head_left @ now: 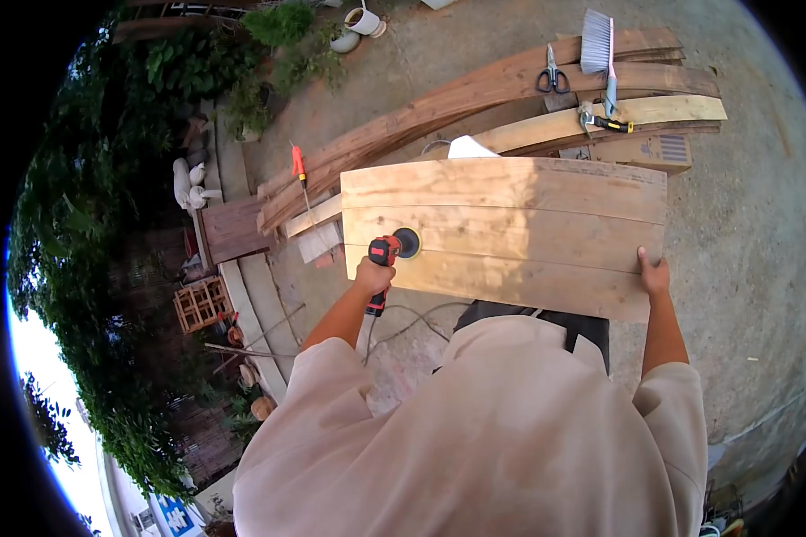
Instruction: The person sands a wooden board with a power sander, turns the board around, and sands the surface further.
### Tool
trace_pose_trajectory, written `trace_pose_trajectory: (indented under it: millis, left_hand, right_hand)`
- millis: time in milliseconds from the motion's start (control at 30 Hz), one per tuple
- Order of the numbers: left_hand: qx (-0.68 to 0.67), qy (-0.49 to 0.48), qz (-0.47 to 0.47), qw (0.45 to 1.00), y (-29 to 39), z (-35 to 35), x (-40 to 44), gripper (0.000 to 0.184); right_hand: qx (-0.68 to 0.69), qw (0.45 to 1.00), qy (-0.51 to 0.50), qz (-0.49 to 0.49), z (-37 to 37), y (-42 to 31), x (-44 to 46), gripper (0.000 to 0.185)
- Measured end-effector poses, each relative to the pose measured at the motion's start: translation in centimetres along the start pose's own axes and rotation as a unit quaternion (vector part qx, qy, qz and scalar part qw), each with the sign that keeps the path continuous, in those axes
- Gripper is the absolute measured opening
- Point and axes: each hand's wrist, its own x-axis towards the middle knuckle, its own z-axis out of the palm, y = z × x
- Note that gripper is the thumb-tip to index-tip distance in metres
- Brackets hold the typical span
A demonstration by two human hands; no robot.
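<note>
Left hand (375, 277) grips red-and-black power tool (383, 253), its round pad (408, 242) against the wooden panel (501, 234) near the panel's left end. Right hand (655, 272) at the panel's right edge, thumb over the top face. Panel shows seams between boards (left part sunlit, right part shaded). Beyond it: long planks (475, 92) on concrete ground (734, 268), bearing scissors (553, 77) and a brush (597, 45), bristles up-frame. Yellow-and-black-handled tool (613, 123) near the brush handle. Cardboard box (663, 154) behind panel's far edge. Orange-handled tool (298, 163) left. Greenery (90, 215) far left.
</note>
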Motion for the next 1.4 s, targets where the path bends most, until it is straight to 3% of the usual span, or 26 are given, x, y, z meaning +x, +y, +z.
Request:
trace_pose_trajectory:
  millis: [133,267,400,567,667,800,900,1000,1067,1133,1200,1267,1333,1400]
  left_hand:
    - [0.053,0.031,-0.009,0.998,-3.2,-0.6,3.3,0.011]
    - [0.03,-0.007,0.001,1.0,-1.9,-0.2,1.2,0.014]
    - [0.034,0.041,-0.008,0.999,-3.0,-0.3,3.1,0.014]
    - [0.027,0.006,-0.002,1.0,-0.9,-0.3,0.6,0.011]
    - [0.005,0.027,-0.031,0.999,-2.1,-0.4,2.4,0.011]
    - [-0.142,-0.04,-0.053,0.988,1.3,-0.8,-1.2,0.006]
    - [-0.193,-0.026,-0.075,0.978,1.7,0.4,-1.9,0.009]
    - [-0.265,-0.028,-0.088,0.96,2.0,1.1,-2.3,0.011]
    - [-0.296,-0.041,-0.067,0.952,1.3,1.8,-2.4,0.014]
    - [-0.358,-0.06,-0.051,0.93,1.3,2.5,-2.9,0.021]
    - [-0.437,-0.08,-0.049,0.894,1.7,3.0,-4.2,0.026]
    - [-0.496,-0.071,-0.005,0.865,1.4,4.6,-4.8,0.038]
    - [-0.502,-0.062,0.043,0.862,-1.0,7.0,-3.4,0.044]
    - [-0.545,-0.131,-0.014,0.828,-1.6,4.6,-4.8,0.053]
  right_hand:
    - [0.017,1.0,-0.009,-0.005,-0.7,-0.9,-0.5,0.1]
    - [0.027,0.999,-0.022,0.001,-0.8,-1.1,-1.1,0.102]
    - [0.027,0.999,-0.019,0.006,-1.0,-1.6,-1.0,0.102]
    - [0.046,0.999,-0.018,-0.004,-1.0,-1.7,-1.6,0.103]
    - [0.042,0.999,-0.029,0.009,-1.4,-2.0,-1.5,0.108]
    - [0.081,0.996,-0.044,-0.004,-1.9,-2.6,-1.9,0.105]
    - [-0.029,0.994,0.101,-0.027,-0.4,-2.6,-2.2,0.097]
    - [-0.248,0.894,0.35,-0.133,0.6,-7.8,-6.2,0.08]
    - [-0.069,0.933,0.201,-0.289,3.6,-13.6,-9.6,0.073]
    - [0.051,0.951,-0.124,-0.279,7.3,-21.4,-15.9,0.077]
    - [0.074,0.898,-0.392,-0.187,11.1,-28.2,-23.2,0.081]
    - [0.058,0.854,-0.505,-0.113,14.9,-33.3,-29.0,0.096]
    - [0.064,0.825,-0.562,0.003,18.0,-36.7,-32.4,0.098]
    - [0.064,0.804,-0.591,0.002,19.5,-38.6,-34.1,0.093]
